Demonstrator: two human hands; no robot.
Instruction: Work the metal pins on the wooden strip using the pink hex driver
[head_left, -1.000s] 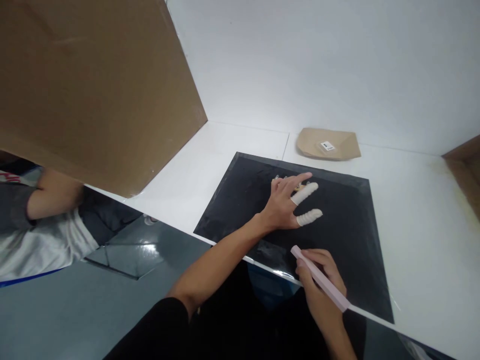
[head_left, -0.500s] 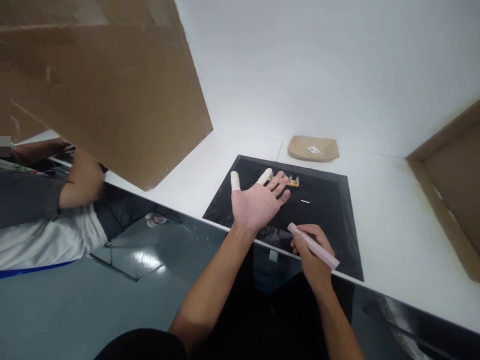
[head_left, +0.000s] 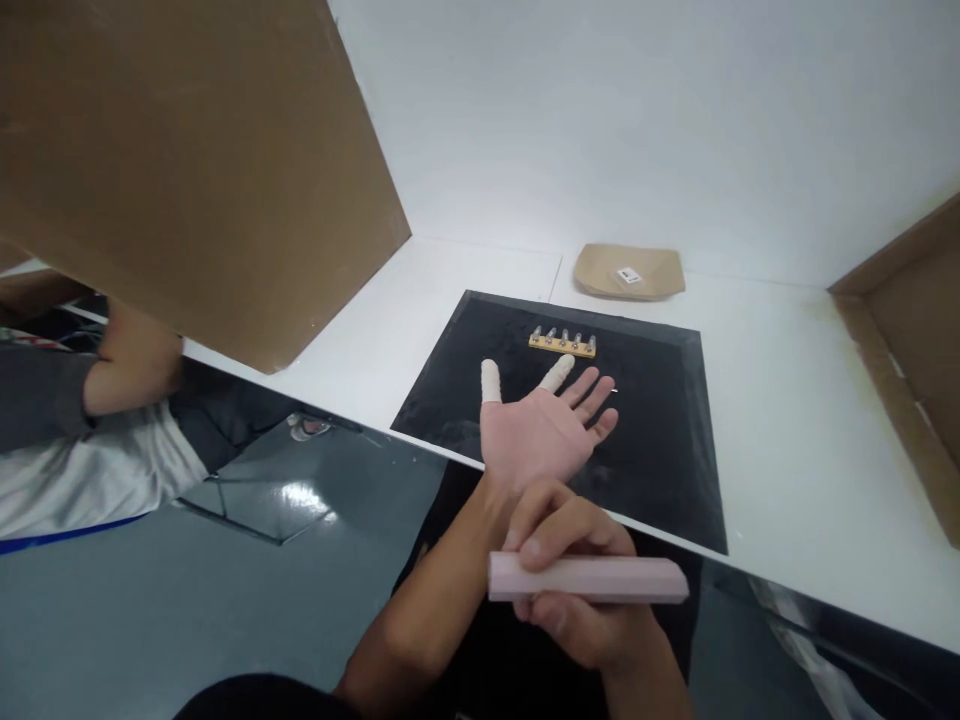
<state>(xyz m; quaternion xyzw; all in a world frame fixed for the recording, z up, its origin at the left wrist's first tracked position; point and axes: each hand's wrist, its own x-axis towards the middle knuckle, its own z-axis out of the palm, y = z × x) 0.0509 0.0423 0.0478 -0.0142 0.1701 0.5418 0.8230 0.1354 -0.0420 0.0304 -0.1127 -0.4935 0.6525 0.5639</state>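
My left hand point(head_left: 534, 440) lies palm up over the black mat with its fingers spread and nothing in it. Whitish finger cots cover its thumb and index finger. Close to me, just below the left wrist, my right hand point(head_left: 574, 535) grips a long pale pink faceted bar point(head_left: 630, 580) between thumb and fingers. The bar is held nearly level; its exact kind does not show. Beyond the left fingertips stands a small yellow strip point(head_left: 562, 346) with several clear-capped pieces in a row. A thin silvery pin point(head_left: 614, 390) is mostly hidden behind the left fingers.
The black mat point(head_left: 660, 450) covers part of the white table point(head_left: 787, 400). Behind it sits a brown paper tray point(head_left: 660, 270) with a small labelled packet point(head_left: 628, 275). Cardboard panels point(head_left: 262, 200) rise at left and right. Another person's arm point(head_left: 135, 360) shows at far left.
My right hand has come left and nearer to me, turning the pink bar from slanted to nearly level. My left hand has shifted slightly right and nearer, uncovering the yellow strip.
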